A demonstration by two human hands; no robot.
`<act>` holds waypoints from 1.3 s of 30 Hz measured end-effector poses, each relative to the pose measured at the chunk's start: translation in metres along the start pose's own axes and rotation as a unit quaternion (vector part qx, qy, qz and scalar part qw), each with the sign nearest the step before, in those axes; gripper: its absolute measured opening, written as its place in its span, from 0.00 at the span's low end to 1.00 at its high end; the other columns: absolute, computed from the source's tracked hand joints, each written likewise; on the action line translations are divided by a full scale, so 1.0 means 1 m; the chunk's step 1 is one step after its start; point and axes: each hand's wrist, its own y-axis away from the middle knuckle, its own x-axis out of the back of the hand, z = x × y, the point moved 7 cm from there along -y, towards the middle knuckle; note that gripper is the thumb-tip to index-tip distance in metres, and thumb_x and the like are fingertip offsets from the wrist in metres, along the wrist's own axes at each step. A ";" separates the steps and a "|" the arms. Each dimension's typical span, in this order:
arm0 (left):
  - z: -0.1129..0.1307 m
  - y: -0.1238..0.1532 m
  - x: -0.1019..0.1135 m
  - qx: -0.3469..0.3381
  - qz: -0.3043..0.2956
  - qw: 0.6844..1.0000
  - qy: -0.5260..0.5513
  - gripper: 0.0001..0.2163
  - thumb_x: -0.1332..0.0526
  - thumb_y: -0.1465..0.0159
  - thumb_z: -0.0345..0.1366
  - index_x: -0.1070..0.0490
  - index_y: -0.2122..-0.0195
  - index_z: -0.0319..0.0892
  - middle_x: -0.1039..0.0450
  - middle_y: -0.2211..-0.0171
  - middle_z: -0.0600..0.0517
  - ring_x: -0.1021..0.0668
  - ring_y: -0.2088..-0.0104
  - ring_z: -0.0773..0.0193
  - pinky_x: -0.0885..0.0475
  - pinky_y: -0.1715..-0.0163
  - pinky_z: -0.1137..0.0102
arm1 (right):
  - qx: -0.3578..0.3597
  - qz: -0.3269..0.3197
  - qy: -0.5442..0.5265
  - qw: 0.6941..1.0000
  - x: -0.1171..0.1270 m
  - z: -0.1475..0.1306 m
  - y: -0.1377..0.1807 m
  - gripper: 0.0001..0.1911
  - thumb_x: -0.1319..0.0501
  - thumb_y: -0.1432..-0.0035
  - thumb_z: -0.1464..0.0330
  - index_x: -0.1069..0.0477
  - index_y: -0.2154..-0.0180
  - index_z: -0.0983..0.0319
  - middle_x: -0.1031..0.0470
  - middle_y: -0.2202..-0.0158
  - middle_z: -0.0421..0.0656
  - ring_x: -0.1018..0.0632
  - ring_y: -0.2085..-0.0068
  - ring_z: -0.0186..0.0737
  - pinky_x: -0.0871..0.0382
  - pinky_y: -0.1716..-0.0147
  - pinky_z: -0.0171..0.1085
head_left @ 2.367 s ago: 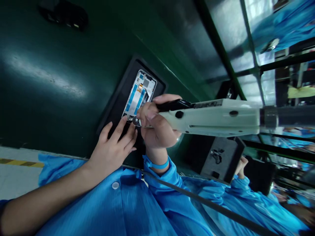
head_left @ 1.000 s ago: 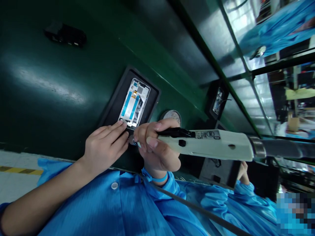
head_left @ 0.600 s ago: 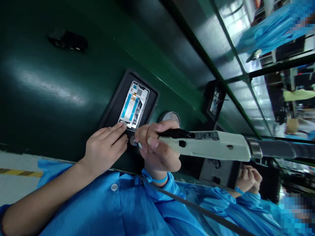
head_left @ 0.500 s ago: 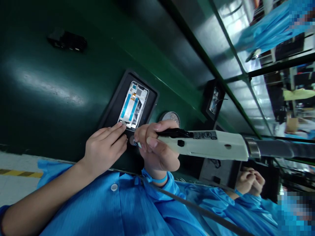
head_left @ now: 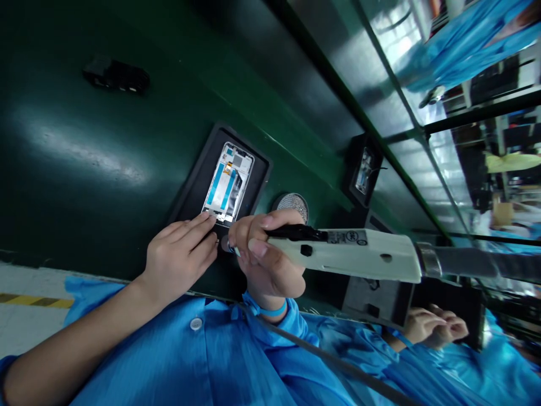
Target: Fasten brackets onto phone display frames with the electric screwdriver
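Note:
My right hand (head_left: 270, 254) is closed around a pale electric screwdriver (head_left: 363, 254) with a black lever and a label. Its body runs off to the right, and my fingers hide its tip. My left hand (head_left: 181, 254) lies with fingers stretched out, the fingertips touching the lower left edge of an opened phone (head_left: 228, 183). Blue strips and a silver back show inside the phone, which lies in a dark tray (head_left: 198, 186). Between my hands is a small round pale thing (head_left: 226, 243) I cannot make out.
Beyond my right hand stands a round dish of small metal pieces (head_left: 293, 204). A black object (head_left: 116, 74) lies on the green table (head_left: 84, 186). Another dark tray (head_left: 359, 194) holds a device at right. A co-worker's hands (head_left: 435, 327) are at lower right.
My right hand and the screwdriver have shifted slightly left. My left hand stays at the phone's edge. The co-worker's hands have moved right and spread a little.

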 end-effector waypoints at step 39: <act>0.021 0.032 -0.029 0.006 -0.191 0.979 -0.076 0.17 0.41 0.20 0.40 0.26 0.33 0.48 0.29 0.25 0.46 0.32 0.21 0.40 0.25 0.31 0.43 | -0.010 0.062 0.062 0.996 0.008 0.035 -0.018 0.10 0.29 0.40 0.69 0.21 0.57 0.50 0.39 0.79 0.30 0.35 0.80 0.34 0.28 0.73 0.40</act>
